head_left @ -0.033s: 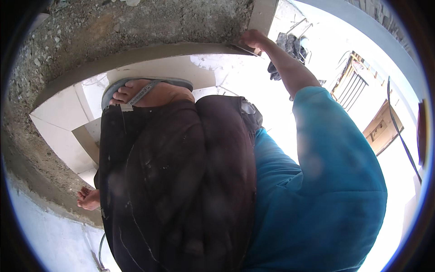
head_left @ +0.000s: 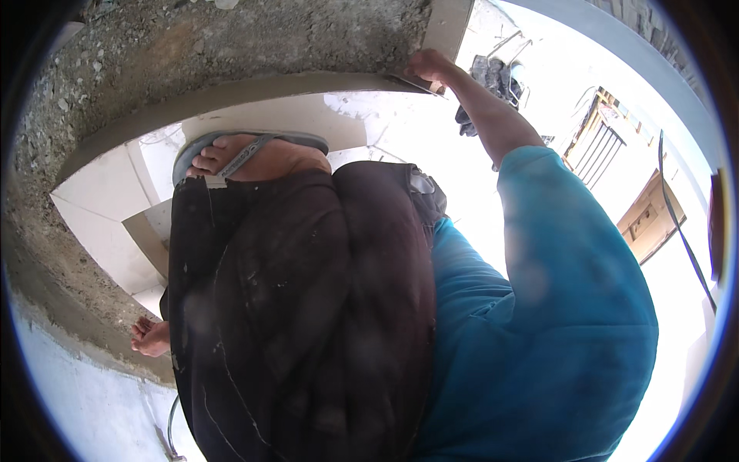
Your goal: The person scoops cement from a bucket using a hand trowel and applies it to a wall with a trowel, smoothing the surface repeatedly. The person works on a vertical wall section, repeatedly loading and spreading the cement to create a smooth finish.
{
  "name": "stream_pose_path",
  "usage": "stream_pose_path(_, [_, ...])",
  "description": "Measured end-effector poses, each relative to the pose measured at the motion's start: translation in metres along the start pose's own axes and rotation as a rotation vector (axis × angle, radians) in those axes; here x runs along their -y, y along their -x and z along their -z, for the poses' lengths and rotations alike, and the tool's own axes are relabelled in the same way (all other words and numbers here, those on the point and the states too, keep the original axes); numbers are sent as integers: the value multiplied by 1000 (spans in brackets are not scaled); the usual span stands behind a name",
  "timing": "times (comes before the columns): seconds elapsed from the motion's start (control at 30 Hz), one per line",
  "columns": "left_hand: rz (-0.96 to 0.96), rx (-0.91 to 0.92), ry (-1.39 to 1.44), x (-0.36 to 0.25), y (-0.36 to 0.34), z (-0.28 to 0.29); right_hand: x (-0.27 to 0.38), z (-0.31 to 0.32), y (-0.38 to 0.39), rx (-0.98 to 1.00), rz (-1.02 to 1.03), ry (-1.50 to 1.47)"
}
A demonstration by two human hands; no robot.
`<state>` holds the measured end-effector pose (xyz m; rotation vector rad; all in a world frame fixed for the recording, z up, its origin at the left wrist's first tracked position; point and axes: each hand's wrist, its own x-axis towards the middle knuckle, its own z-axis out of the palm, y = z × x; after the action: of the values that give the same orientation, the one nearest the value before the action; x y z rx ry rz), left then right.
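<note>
My right hand (head_left: 428,66) reaches far forward and grips the right end of a long beige tile strip (head_left: 231,91). The strip lies along the front edge of a rough grey mortar bed (head_left: 231,38). A second beige tile piece (head_left: 451,27) stands upright just above that hand. My left hand (head_left: 150,336) shows only partly at the lower left, beside my dark trousers and close to the mortar edge. Its fingers are curled, and I cannot tell whether it holds anything. My foot in a grey flip-flop (head_left: 246,154) stands on pale tiles below the strip.
Pale floor tiles (head_left: 100,223) lie at the left below the mortar. A dark bundle of cloth (head_left: 493,85) lies beyond my right arm. A wooden frame (head_left: 650,219) and a metal grille (head_left: 600,150) are at the right, with a black cable (head_left: 681,231) running down.
</note>
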<state>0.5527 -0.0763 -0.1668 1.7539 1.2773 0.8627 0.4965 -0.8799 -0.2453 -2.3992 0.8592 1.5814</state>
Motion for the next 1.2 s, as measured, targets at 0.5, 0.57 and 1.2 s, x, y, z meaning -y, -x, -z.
stream_pose_path(0.5, [42, -5, 7, 6, -3, 7, 104, 23, 11, 90, -2, -324])
stream_pose_path(0.57, [43, -6, 2, 6, -3, 5, 127, 35, 26, 132, 21, -395])
stream_pose_path(1.2, [-10, -66, -79, 16, 3, 1, 62, 69, 13, 1, 65, -177])
